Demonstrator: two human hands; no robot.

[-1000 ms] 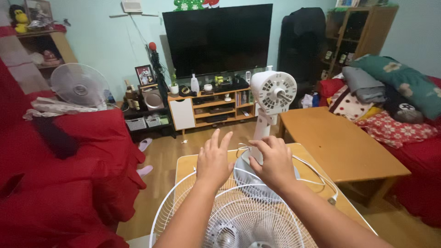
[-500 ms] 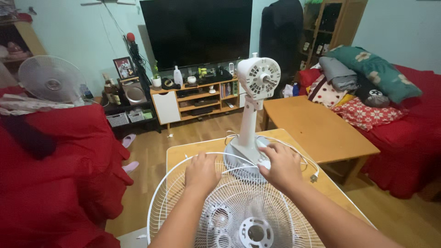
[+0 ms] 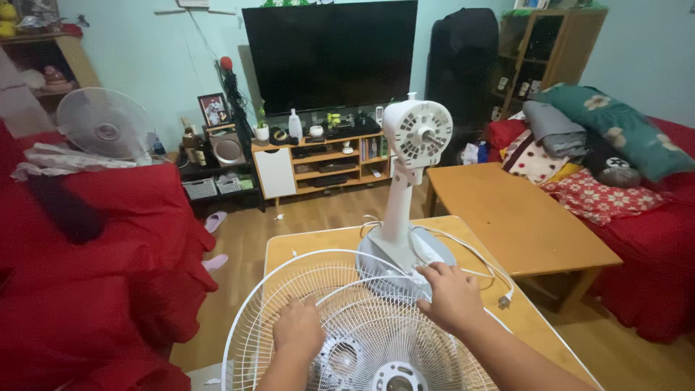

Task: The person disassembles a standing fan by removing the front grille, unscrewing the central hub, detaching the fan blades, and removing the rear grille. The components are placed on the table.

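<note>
A white wire fan grille (image 3: 340,289) lies flat on a small wooden table (image 3: 318,239) in front of me. My left hand (image 3: 297,329) rests on its wires near the middle, fingers closed around them. My right hand (image 3: 452,293) grips the grille's far right rim, next to the round base of a white stand fan (image 3: 409,188). That fan stands upright on the table with its bare motor head facing me and no blade or grille on it. Its white cord and plug (image 3: 499,293) trail over the table's right side.
A larger low wooden table (image 3: 521,217) stands to the right. Red bedding (image 3: 94,268) fills the left side, and a red bed with pillows (image 3: 622,166) the right. A television on a shelf unit (image 3: 329,65) is ahead, and another fan (image 3: 105,123) sits far left.
Both hands dropped from above the fan base onto the grille. The view has tilted up and pulled back, and the grille sits lower in the frame.
</note>
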